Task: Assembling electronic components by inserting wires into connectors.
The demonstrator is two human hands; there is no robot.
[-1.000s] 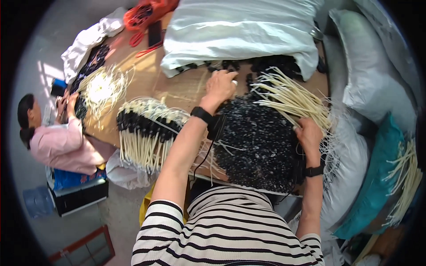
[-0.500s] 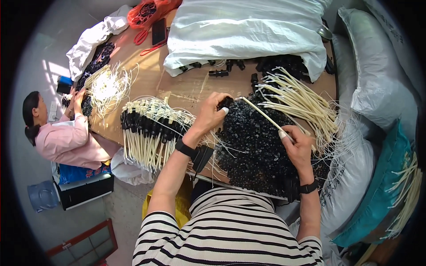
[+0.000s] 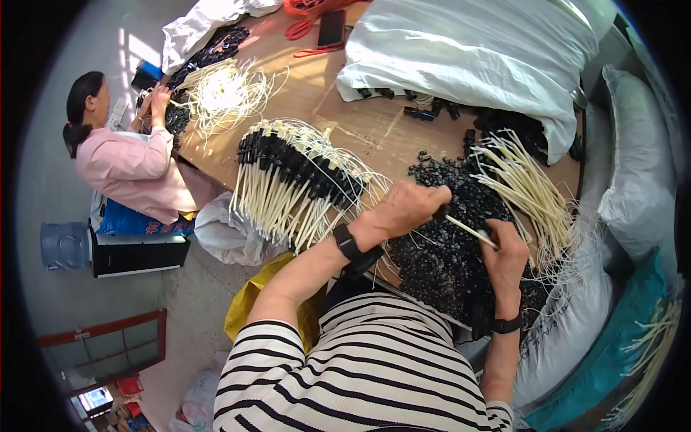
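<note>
My left hand [image 3: 412, 207] is closed around a small black plastic part [image 3: 440, 213], mostly hidden by the fingers. A thin cream sleeved wire [image 3: 469, 230] runs from that part to my right hand [image 3: 505, 252], which pinches it near the other end. Whether the wire's tip is inside the black part cannot be seen. Below both hands spreads a heap of small black parts [image 3: 443, 277]. Right of it lies a bundle of cream sleeved wires [image 3: 529, 176] with thin white leads. To the left, several cream wires with black connectors [image 3: 288, 173] lie in a row.
A white sack [image 3: 461, 57] covers the table's far side, with black connectors [image 3: 419, 113] along its edge. A phone [image 3: 332, 29] lies at the back. Stuffed sacks [image 3: 637, 158] stand on the right. A co-worker in pink [image 3: 129, 165] handles parts at the left.
My view has swung left, so the table appears farther right. My left hand has turned and closed over the black part at the wire's end, and both hands are nearer each other.
</note>
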